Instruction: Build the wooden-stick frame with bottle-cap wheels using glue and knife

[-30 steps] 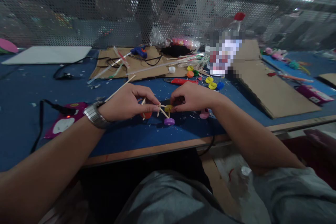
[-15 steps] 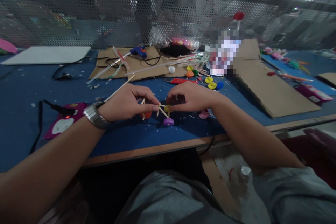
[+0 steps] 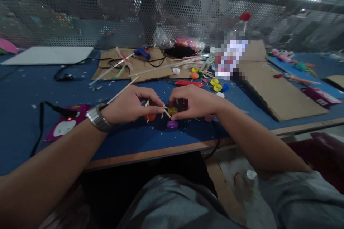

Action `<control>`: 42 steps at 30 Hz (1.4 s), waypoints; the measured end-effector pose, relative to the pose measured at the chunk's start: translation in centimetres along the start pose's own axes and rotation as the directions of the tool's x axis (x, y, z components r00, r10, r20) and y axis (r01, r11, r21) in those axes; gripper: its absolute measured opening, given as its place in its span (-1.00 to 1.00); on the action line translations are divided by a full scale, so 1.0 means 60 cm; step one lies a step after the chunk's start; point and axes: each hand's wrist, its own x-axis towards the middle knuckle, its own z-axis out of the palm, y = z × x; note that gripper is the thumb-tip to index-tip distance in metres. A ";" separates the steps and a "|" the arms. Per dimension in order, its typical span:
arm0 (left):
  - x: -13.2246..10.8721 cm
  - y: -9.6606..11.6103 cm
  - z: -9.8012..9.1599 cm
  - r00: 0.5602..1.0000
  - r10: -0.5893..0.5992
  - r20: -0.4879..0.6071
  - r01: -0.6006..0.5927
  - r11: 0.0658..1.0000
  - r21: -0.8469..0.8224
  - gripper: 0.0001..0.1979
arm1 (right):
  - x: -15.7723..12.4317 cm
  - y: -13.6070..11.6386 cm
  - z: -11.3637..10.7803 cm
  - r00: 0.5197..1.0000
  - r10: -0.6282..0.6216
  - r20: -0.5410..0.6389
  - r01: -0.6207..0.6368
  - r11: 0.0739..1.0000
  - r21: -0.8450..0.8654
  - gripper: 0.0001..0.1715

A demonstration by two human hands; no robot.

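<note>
Watching remotely, I'd call this the joint-fiddling step. My left hand [image 3: 130, 104] has thumb and forefinger clamped on the wooden stick frame [image 3: 167, 112], purple bottle cap [image 3: 172, 124] at 5 o'clock from the pinch. Right hand [image 3: 199, 101] has finger and thumb apart; can't tell if they touch anything. Next probably calls for holding that pinch steady.

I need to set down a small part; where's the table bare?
Left: blue tabletop between the flat white board and purple box with a white oval, specks aside. Right: a patch between your right forearm and the brown cardboard sheet. Crowded: farther back, around the round coloured plastic caps and blue glue gun.
</note>
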 end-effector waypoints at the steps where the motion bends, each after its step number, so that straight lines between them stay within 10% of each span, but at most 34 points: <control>1: 0.000 0.000 0.000 1.000 0.003 0.002 -0.003 1.000 0.000 -0.78 | 0.001 0.000 0.001 1.000 0.001 0.002 -0.001 1.000 -0.003 -0.63; 42: 0.000 0.003 0.006 0.999 -0.025 0.029 0.025 1.000 0.009 -0.70 | 0.003 0.009 0.005 0.994 0.086 0.068 -0.082 0.995 -0.058 -0.79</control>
